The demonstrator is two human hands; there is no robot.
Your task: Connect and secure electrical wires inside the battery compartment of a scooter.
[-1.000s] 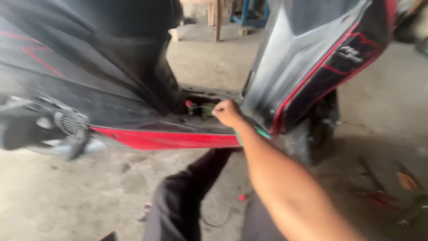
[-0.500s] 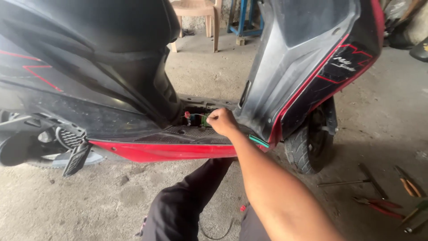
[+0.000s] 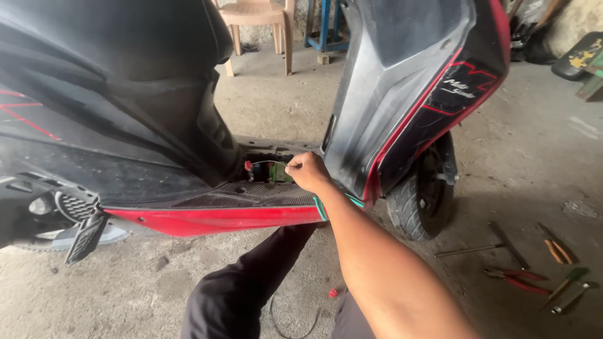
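Head view: scooter (image 3: pixel 402 94) on stained concrete floor (image 3: pixel 534 144), tools (image 3: pixel 534 263) scattered.

Right hand at the open floorboard bay of a black and red scooter

The right hand (image 3: pixel 308 172) is closed around a thin wire (image 3: pixel 271 163) that arcs away to its left, over a red-capped terminal (image 3: pixel 249 166) in the open compartment (image 3: pixel 267 168) of the scooter (image 3: pixel 157 157). Just right of the grip rises the front panel (image 3: pixel 408 88), with the front tyre (image 3: pixel 421 198) beyond. Well to the right, hand tools (image 3: pixel 534 263) lie on the concrete floor (image 3: pixel 521 163).
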